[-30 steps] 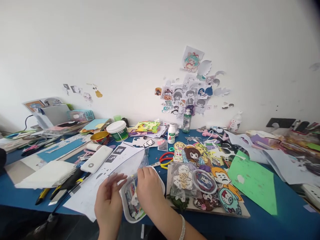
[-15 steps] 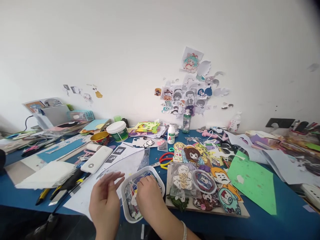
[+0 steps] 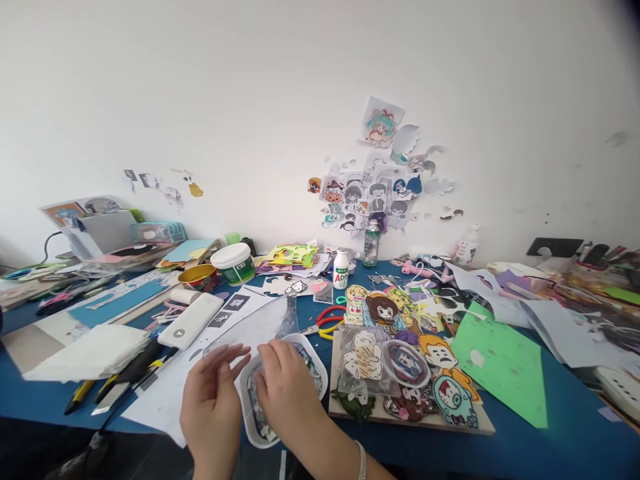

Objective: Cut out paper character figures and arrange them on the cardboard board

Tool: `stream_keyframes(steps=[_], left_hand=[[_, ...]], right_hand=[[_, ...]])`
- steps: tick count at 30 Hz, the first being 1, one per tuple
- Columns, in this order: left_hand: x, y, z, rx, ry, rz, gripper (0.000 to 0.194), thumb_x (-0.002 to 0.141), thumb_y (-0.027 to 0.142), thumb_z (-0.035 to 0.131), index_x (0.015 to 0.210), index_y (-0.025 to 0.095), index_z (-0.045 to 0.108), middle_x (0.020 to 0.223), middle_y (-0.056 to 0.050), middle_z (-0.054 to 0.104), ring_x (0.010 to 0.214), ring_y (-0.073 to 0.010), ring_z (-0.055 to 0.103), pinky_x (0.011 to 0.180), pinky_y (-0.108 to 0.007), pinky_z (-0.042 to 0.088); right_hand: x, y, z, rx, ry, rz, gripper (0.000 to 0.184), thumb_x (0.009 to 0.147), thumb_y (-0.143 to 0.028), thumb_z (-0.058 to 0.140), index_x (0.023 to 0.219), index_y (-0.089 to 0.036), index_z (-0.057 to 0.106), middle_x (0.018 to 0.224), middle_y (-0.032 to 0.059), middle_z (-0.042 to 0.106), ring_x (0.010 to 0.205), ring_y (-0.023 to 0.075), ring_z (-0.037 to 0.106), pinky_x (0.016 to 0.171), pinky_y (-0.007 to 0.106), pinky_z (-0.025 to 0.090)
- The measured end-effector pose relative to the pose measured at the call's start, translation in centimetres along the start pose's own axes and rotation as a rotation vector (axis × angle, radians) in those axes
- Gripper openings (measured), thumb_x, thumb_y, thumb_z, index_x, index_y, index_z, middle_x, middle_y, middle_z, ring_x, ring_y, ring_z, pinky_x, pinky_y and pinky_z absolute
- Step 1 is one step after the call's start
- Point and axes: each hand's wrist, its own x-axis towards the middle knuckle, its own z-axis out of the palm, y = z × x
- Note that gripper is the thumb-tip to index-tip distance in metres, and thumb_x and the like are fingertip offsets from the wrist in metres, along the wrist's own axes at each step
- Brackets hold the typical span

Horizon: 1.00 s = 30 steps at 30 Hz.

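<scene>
Over the left rim of a white plastic tub (image 3: 326, 383) is my left hand (image 3: 213, 393), its fingers bent toward the thumb. Whatever is between them is hidden or see-through. My right hand (image 3: 287, 383) hovers above the tub with thumb and fingers drawn together, close to the left fingertips. Anything in its grip is too small to make out. Small mixed scraps (image 3: 267, 430) lie inside the tub, partly covered by the right hand. Under and behind the tub are white paper (image 3: 160, 407) and a clear sheet (image 3: 287, 317).
Right of the tub, a board (image 3: 425, 427) carries several cartoon cutouts (image 3: 385, 310) and a round clear container (image 3: 406, 363). Scissors (image 3: 330, 320) with red and yellow handles lie behind. Green paper (image 3: 500, 363) is farther right. Cutter knives (image 3: 83, 395) and a white power bank (image 3: 193, 321) lie left.
My right hand has lifted out of the tub and moved left, toward my left hand. The left hand keeps nearly the same pose. The view has shifted slightly.
</scene>
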Motion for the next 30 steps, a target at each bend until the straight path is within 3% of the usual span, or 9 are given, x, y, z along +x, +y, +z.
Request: stream_keyframes(steps=[5,8,12,15,18,21,26,28,30], left_hand=[[0.2,0.4,0.2,-0.026,0.009,0.027,0.014,0.080,0.031,0.053,0.090,0.021,0.054,0.085,-0.003,0.063,0.081,-0.0193,0.066,0.075,-0.040,0.058],[0.1,0.3,0.3,-0.014,0.013,0.010,0.015,0.080,0.032,0.053,0.090,0.021,0.054,0.085,-0.003,0.063,0.081,-0.0195,0.066,0.075,-0.041,0.058],[-0.1,0.0,0.4,-0.002,0.001,-0.023,0.016,0.080,0.033,0.053,0.090,0.020,0.054,0.088,-0.004,0.063,0.084,-0.0205,0.065,0.078,-0.045,0.057],[0.0,0.0,0.5,-0.021,0.016,0.005,0.016,0.079,0.032,0.053,0.090,0.020,0.054,0.087,-0.004,0.062,0.084,-0.0212,0.065,0.080,-0.047,0.056],[0.2,0.2,0.5,-0.039,0.034,0.028,0.017,0.079,0.032,0.054,0.092,0.021,0.053,0.086,-0.003,0.062,0.083,-0.0217,0.065,0.080,-0.049,0.055],[0.4,0.2,0.3,-0.039,0.041,0.028,0.018,0.079,0.033,0.054,0.092,0.021,0.052,0.087,-0.004,0.062,0.083,-0.0218,0.065,0.080,-0.049,0.055],[0.6,0.0,-0.1,-0.031,0.058,0.021,0.018,0.080,0.033,0.054,0.094,0.021,0.053,0.087,-0.003,0.062,0.082,-0.0206,0.065,0.079,-0.047,0.057],[0.6,0.0,-0.3,-0.030,0.054,0.013,0.019,0.080,0.033,0.054,0.094,0.020,0.053,0.088,-0.003,0.062,0.082,-0.0204,0.065,0.079,-0.047,0.056],[0.6,0.1,-0.4,-0.034,0.047,0.011,0.020,0.080,0.034,0.054,0.093,0.020,0.053,0.088,-0.004,0.062,0.081,-0.0206,0.066,0.078,-0.046,0.057]], right_hand=[[-1.2,1.0,2.4,-0.154,-0.046,-0.036,0.010,0.079,-0.008,0.050,0.078,-0.017,0.055,0.077,0.0044,0.058,0.072,0.0205,0.053,0.058,0.031,0.048],[-1.2,1.1,1.9,-0.129,-0.001,0.014,0.004,0.078,-0.013,0.055,0.079,-0.017,0.055,0.081,0.0048,0.058,0.075,0.0207,0.053,0.061,0.031,0.048],[-0.4,0.6,1.2,-0.113,0.025,-0.043,0.015,0.080,-0.015,0.055,0.095,-0.015,0.054,0.093,0.0065,0.058,0.083,0.0202,0.053,0.067,0.031,0.048],[-0.6,0.9,2.5,-0.248,0.008,-0.125,0.008,0.081,-0.010,0.053,0.079,-0.016,0.057,0.076,0.0037,0.059,0.069,0.0183,0.053,0.055,0.028,0.044],[-1.7,1.6,4.0,-0.294,0.012,-0.164,0.018,0.079,-0.010,0.055,0.062,-0.017,0.056,0.058,0.0013,0.056,0.060,0.0173,0.050,0.049,0.028,0.038],[-2.4,1.9,3.9,-0.310,0.035,-0.137,0.022,0.077,-0.011,0.054,0.057,-0.017,0.055,0.053,0.0019,0.054,0.058,0.0183,0.050,0.048,0.030,0.037],[-0.7,1.4,0.1,-0.155,0.075,-0.034,0.009,0.074,-0.012,0.050,0.069,-0.017,0.056,0.078,0.0060,0.061,0.075,0.0209,0.052,0.059,0.034,0.044],[0.6,1.3,-1.5,-0.076,0.137,-0.044,0.019,0.078,-0.012,0.046,0.091,-0.015,0.059,0.107,0.0091,0.060,0.096,0.0220,0.049,0.079,0.036,0.045],[1.5,1.2,-2.2,-0.055,0.184,-0.067,0.033,0.081,-0.012,0.043,0.113,-0.013,0.053,0.126,0.0095,0.051,0.111,0.0220,0.041,0.094,0.039,0.038]])
